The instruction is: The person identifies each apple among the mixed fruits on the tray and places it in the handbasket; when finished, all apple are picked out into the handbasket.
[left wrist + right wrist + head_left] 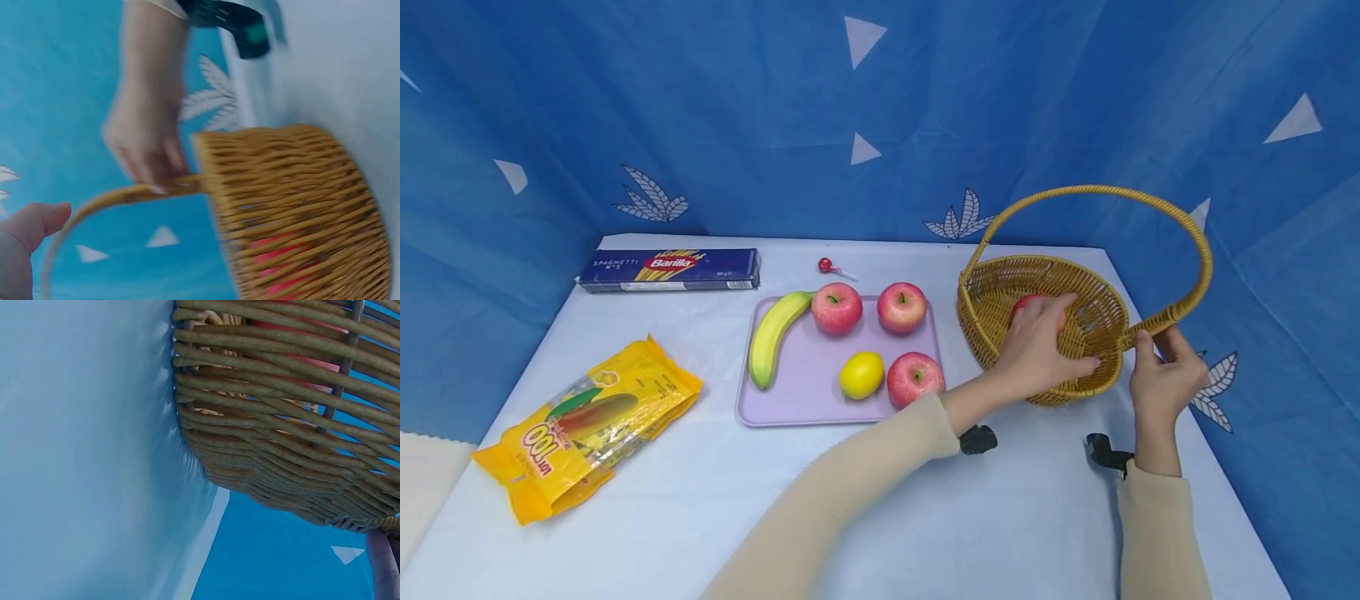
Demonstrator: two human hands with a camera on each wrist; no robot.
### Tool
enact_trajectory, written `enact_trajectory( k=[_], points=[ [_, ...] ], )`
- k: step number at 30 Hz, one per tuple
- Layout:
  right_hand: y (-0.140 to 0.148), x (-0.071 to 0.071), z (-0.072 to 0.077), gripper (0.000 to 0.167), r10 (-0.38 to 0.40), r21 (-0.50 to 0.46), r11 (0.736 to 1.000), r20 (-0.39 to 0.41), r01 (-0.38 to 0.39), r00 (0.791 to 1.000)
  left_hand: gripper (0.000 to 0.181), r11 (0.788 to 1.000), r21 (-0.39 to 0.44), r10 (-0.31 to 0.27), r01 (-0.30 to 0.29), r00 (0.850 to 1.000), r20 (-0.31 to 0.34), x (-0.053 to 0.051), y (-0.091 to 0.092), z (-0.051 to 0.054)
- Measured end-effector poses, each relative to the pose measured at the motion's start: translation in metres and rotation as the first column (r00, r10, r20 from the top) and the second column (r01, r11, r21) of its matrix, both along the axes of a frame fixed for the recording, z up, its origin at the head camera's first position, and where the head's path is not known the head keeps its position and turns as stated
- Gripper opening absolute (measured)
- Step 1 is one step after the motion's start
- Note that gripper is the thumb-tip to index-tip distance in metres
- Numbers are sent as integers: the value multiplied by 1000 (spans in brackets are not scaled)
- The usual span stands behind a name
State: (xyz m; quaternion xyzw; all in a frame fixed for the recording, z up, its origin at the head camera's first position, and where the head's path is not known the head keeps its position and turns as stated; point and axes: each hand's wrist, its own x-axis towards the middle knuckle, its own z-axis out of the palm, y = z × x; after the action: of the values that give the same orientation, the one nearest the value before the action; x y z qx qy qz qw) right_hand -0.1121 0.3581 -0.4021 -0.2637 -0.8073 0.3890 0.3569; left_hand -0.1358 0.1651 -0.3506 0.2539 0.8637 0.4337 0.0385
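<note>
The left hand point(1037, 354) reaches over the wicker basket point(1086, 287), fingers at a red apple point(1024, 305) inside and thumb spread apart from it. Only that hand's thumb point(37, 226) shows in the left wrist view, where the apple point(281, 265) is visible through the weave of the basket point(300, 187). The right hand point(1165, 377) grips the base of the raised handle point(1197, 292) at the basket's right side. This hand point(147, 137) is blurred in the left wrist view; one finger point(382, 562) touches the basket point(281, 431) in the right wrist view.
Left of the basket lies a purple tray point(805, 408) with a banana point(775, 333), a lemon point(861, 375) and several apples point(902, 307). Farther left are a spaghetti box point(670, 269) and a yellow bag point(587, 425). A red lollipop point(826, 265) lies behind the tray.
</note>
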Motion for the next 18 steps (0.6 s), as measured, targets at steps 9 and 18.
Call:
enact_trajectory(
  k=[9, 18],
  points=[
    [2, -1, -1, 28, 2, 12, 1000, -9, -1, 1000, 82, 987, 135, -82, 86, 996, -29, 32, -72, 15],
    [1, 0, -1, 29, 5, -10, 1000, -6, -5, 1000, 84, 969, 249, 10, 2, 999, -47, 32, -143, 7]
  ],
)
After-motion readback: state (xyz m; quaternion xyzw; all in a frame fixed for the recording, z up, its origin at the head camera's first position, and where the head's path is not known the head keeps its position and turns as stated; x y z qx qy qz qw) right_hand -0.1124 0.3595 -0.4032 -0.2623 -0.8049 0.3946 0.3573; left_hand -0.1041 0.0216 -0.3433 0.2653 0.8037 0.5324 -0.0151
